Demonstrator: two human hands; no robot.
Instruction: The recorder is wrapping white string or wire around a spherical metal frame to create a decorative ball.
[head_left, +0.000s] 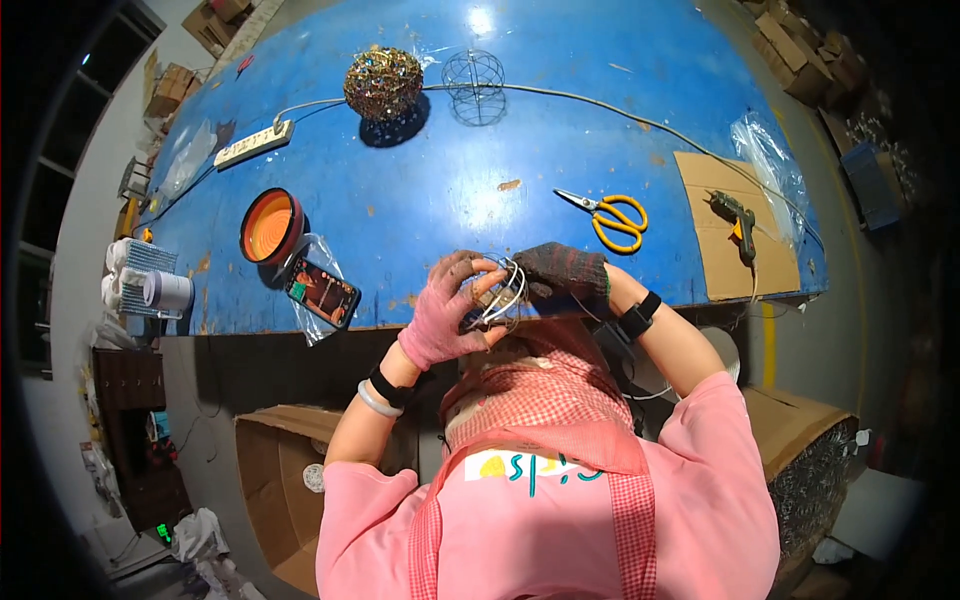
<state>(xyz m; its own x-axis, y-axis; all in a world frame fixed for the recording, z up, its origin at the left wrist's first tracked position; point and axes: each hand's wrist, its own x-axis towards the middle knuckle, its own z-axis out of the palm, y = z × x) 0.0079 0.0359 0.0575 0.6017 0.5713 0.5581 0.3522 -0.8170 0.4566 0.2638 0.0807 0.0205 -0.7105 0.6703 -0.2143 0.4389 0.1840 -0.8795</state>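
At the table's near edge, a small round wire piece with white loops point(508, 291) is held between both hands. My left hand point(447, 312), in a pink fingerless glove, is closed round its left side with the fingers curled. From the right, my right hand point(563, 274), in a dark knit glove, pinches at the loops. Its fingertips are partly hidden, and the fine detail of the piece is too small to make out. Scissors with yellow handles point(618, 222) lie half spread just beyond my right hand.
On the blue table point(450, 180) are a glittery beaded ball point(383, 82), a bare wire sphere point(474, 88), a power strip point(253, 146), an orange bowl point(268, 226) and a phone point(322, 289). A glue gun point(733, 222) rests on cardboard point(700, 250). A cable point(620, 110) crosses behind. Open boxes point(275, 480) flank me.
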